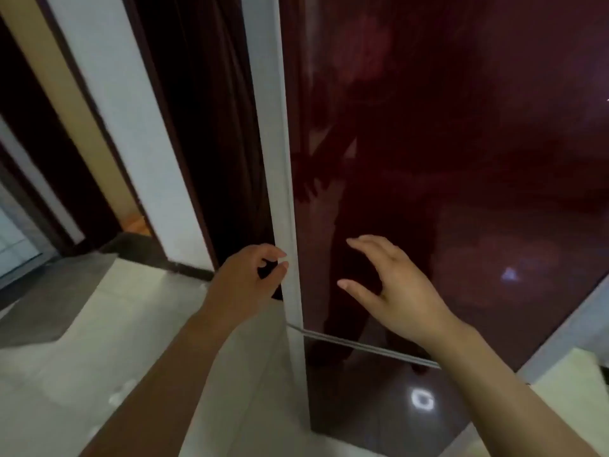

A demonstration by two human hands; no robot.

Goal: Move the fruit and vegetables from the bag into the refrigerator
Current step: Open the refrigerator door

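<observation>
The refrigerator (461,159) fills the right half of the head view, its glossy dark red doors reflecting a person. A white strip (280,192) runs down the left edge of the upper door. A seam (362,346) separates the upper and lower doors, and both look shut. My left hand (247,282) is at the white strip, with curled fingertips and thumb pinching its left edge. My right hand (392,285) hovers just in front of the upper door, fingers spread and holding nothing. No bag, fruit or vegetables are in view.
A white wall (131,127) and a dark doorway (49,143) stand left of the refrigerator. Pale floor tiles (99,357) lie below my left arm. A pale surface (566,374) shows at the lower right.
</observation>
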